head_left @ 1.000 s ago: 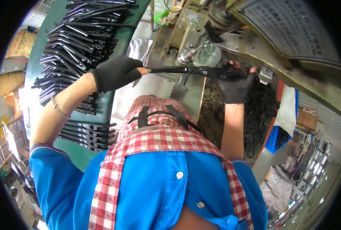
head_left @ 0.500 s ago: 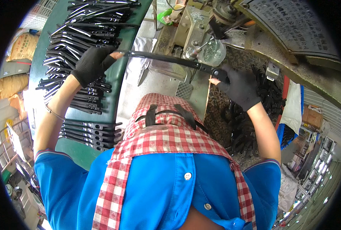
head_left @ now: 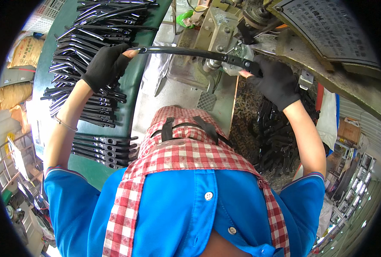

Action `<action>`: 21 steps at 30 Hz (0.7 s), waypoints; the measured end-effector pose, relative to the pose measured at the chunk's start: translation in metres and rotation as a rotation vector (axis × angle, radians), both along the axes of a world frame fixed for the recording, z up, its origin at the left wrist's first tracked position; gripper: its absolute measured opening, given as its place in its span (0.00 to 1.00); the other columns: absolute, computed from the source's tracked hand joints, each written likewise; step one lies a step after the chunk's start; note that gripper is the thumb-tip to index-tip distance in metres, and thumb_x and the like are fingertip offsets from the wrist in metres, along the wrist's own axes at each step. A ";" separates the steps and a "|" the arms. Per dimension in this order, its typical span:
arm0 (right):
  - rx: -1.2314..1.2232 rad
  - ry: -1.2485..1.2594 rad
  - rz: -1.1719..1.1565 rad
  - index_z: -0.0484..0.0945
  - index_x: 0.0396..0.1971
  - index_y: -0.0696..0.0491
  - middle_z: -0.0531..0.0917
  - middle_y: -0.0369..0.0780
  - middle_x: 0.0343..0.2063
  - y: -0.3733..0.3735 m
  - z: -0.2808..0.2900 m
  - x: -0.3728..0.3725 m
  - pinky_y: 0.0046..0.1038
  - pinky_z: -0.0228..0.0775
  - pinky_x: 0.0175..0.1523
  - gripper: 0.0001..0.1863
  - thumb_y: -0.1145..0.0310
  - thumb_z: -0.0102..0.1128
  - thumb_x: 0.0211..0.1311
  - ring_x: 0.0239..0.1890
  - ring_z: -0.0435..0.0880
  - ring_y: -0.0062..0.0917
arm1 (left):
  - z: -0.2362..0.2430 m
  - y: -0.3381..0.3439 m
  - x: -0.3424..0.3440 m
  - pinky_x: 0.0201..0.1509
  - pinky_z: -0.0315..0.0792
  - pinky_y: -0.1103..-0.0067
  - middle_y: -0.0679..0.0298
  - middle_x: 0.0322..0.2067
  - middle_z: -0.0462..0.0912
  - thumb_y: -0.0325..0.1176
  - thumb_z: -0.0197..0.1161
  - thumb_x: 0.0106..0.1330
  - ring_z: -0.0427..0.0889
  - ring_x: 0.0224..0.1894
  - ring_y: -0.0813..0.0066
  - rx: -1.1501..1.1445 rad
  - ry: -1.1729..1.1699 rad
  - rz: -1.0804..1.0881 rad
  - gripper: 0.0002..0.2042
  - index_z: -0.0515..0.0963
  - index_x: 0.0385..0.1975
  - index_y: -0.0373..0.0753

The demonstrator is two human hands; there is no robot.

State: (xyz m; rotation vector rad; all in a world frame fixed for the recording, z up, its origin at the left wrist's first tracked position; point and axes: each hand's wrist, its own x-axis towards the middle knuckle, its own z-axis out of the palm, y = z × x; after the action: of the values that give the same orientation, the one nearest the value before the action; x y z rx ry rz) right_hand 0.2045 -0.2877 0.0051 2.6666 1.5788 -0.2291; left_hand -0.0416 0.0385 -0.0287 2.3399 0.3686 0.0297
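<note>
Between my hands stretches a long black metal bar, with holes along its wider right part. My left hand, in a black fingerless glove, is closed around the bar's left end. The right end is gripped by my right hand, gloved the same way, its thumb along the near side. The bar hangs in the air in front of the machine. Beneath and behind my left hand, many black bent tubes lie piled on the green table.
At the table's near end sits a neat stack of flat black bars. To the right lies a heap of black metal parts. A foot pedal is on the floor below the machine. A clear plastic bag hangs near the machine.
Both hands have moved forward, away from my body, and slightly right, carrying the bar closer to the machine. My grip on both ends stays the same.
</note>
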 end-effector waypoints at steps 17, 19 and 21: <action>0.029 0.366 -0.028 0.73 0.53 0.54 0.78 0.49 0.49 0.012 0.009 0.023 0.37 0.65 0.57 0.34 0.40 0.58 0.58 0.52 0.76 0.38 | 0.007 0.021 0.034 0.29 0.72 0.74 0.55 0.20 0.81 0.47 0.51 0.69 0.81 0.22 0.67 0.145 -0.061 -0.084 0.20 0.79 0.34 0.33; -0.010 0.419 -0.114 0.75 0.49 0.55 0.80 0.50 0.44 0.010 -0.013 0.039 0.36 0.68 0.53 0.34 0.41 0.61 0.54 0.47 0.79 0.39 | 0.007 0.028 0.036 0.32 0.72 0.71 0.53 0.22 0.81 0.51 0.50 0.69 0.81 0.25 0.59 0.153 -0.010 -0.120 0.22 0.79 0.36 0.34; -0.036 0.217 -0.079 0.75 0.46 0.55 0.81 0.50 0.40 0.011 -0.014 0.038 0.36 0.70 0.49 0.32 0.43 0.63 0.52 0.43 0.80 0.39 | 0.009 0.031 0.039 0.33 0.72 0.69 0.52 0.22 0.80 0.53 0.49 0.69 0.80 0.26 0.56 0.288 -0.074 -0.139 0.24 0.79 0.36 0.35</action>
State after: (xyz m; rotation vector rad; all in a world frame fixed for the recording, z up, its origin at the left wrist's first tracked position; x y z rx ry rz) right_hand 0.2428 -0.2770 -0.0094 2.7586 1.5054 -0.5621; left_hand -0.0028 0.0694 -0.0195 2.6354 0.1732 0.1089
